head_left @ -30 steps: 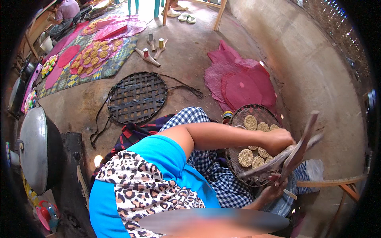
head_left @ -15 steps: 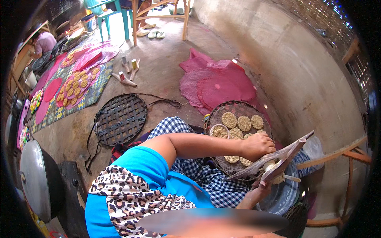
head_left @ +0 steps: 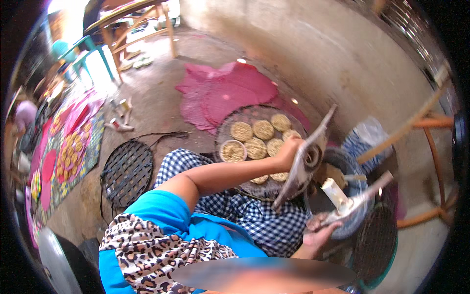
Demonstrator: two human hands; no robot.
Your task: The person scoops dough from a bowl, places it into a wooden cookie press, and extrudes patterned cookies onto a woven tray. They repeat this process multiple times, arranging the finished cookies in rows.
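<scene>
Two long wooden pieces, one per hand, set apart over and beside a grey-blue basin (head_left: 360,218) near the wall. Left hand (head_left: 290,149) clamped on the holed wooden piece (head_left: 319,141), gripping beside its round opening; that piece stands tilted on edge, lower tip near the checked cloth (head_left: 254,215) on the lap. Right hand (head_left: 320,232) is at the near end of the plugged wooden piece (head_left: 360,200), which lies across the basin's right side with a white plug (head_left: 335,192) rising from it — fingers look closed round that end, but blur hides how tightly. In the basin: a pale dough lump (head_left: 332,172) with a light-coloured stick (head_left: 355,177) by it. Left of the basin, a round woven tray (head_left: 252,111) bears noodle-like cakes (head_left: 263,129), one inside a white ring (head_left: 225,153). Handling, as judged: both wooden pieces stiff, fairly solid, awkward through length more than weight; best held by the thick wood near the middle or by a tapered end, clear of the plug — its dough-smeared surface is probably slick. Dough likely soft and sticky; cakes likely fragile, so support from beneath.
</scene>
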